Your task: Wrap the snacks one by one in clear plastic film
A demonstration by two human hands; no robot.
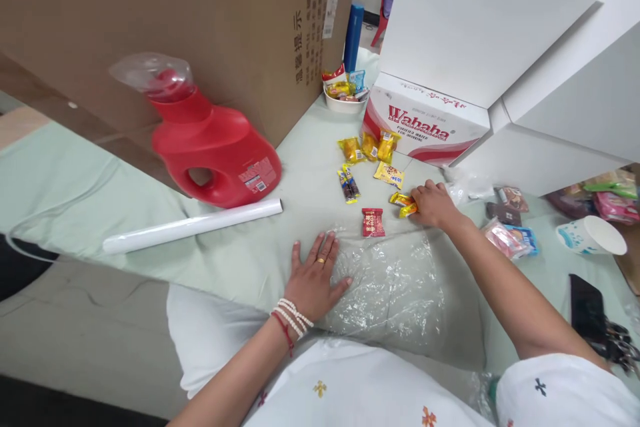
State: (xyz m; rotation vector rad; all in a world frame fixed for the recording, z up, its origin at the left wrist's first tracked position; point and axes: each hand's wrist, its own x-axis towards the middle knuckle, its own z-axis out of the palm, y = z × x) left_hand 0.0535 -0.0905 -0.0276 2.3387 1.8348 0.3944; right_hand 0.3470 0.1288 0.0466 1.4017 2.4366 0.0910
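Observation:
My left hand [314, 280] lies flat with fingers spread, at the left edge of a clear plastic bag [395, 287]. Farther right, my right hand [433, 205] curls its fingers over small yellow-wrapped candies [405, 204], pinching them at the tabletop; its fingertips are partly hidden. Left of it lie a red-wrapped snack [373, 222] and a pair of blue-and-yellow snack sticks [349, 184]. A pale yellow packet [389, 175] rests beyond the candies. Behind that, three golden-yellow snack packs [370, 146] sit side by side against the Wahaha box [425, 120].
A red detergent bottle [215, 147] and a white roll [195, 225] stand and lie left, before a tall cardboard box [240, 27]. A snack-filled white bowl [345, 104] is at the back. Right are more packets [510, 238], a paper cup [590, 236] and a phone [586, 307].

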